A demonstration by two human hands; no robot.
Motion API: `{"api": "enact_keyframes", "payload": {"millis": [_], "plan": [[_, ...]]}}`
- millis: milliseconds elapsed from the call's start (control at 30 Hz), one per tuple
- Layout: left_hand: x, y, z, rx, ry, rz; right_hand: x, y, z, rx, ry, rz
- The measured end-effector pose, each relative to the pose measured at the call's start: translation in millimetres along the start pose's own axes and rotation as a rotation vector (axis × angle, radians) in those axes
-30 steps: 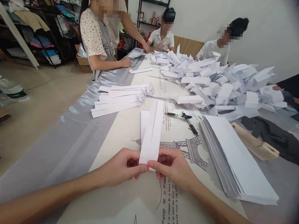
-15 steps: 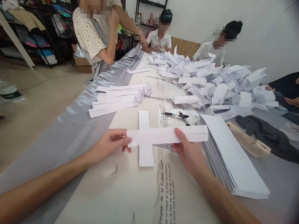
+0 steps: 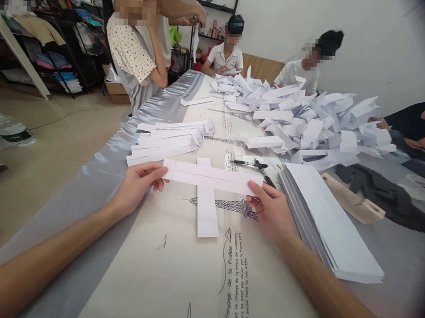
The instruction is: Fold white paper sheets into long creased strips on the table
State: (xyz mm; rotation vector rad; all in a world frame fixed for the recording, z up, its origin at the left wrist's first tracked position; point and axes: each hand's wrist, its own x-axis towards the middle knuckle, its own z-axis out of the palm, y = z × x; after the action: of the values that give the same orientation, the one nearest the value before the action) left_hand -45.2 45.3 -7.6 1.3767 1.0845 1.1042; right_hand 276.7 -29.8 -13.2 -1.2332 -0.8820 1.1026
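A long white paper strip [image 3: 214,177] with a crease along its length is held level above the table between my two hands. My left hand [image 3: 140,186] pinches its left end between thumb and fingers. At the right end, my right hand [image 3: 269,208] grips it with the thumb on top. Beneath it a second white paper strip [image 3: 207,216] lies lengthwise on the printed tablecloth [image 3: 162,280], partly covered by the held one. A neat stack of white paper strips [image 3: 333,224] lies to the right of my right hand. Several folded strips [image 3: 166,139] lie beyond my left hand.
A large heap of folded white papers [image 3: 294,111] covers the far right of the table. Pens [image 3: 250,164] lie beyond my right hand, and a wooden piece [image 3: 354,199] sits beside the stack. Several people are around the table; a water bottle [image 3: 7,127] is on the floor.
The held strip has moved left and slightly away, its creased face now showing, with my left hand farther left. At the far left, a person's arms have risen from the table, holding something white.
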Motion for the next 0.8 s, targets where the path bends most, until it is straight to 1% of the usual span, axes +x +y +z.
{"api": "enact_keyframes", "payload": {"millis": [67,133,167,300,367,533,800], "plan": [[1.8,-0.6,-2.6,0.001,0.049,0.005,-0.4,0.3,0.4,-0.012,-0.013,0.003],[2.9,-1.3,-3.5,0.021,0.073,-0.001,-0.5,1.7,0.4,-0.023,-0.029,0.018],[3.0,-1.5,-3.3,0.038,0.063,-0.010,-0.6,2.3,0.3,-0.028,-0.039,0.028],[1.9,-0.2,-2.0,0.093,-0.046,-0.045,-1.7,1.6,0.5,-0.039,-0.094,0.072],[1.1,1.3,-2.6,0.098,-0.065,-0.063,-2.9,-0.7,0.9,-0.047,-0.137,0.101],[0.8,3.5,-6.9,0.105,-0.039,-0.113,-5.2,-4.9,0.7,-0.081,-0.228,0.173],[5.0,0.9,-7.1,0.014,0.000,-0.182,-7.6,-6.9,1.1,-0.041,-0.254,0.209]]}}
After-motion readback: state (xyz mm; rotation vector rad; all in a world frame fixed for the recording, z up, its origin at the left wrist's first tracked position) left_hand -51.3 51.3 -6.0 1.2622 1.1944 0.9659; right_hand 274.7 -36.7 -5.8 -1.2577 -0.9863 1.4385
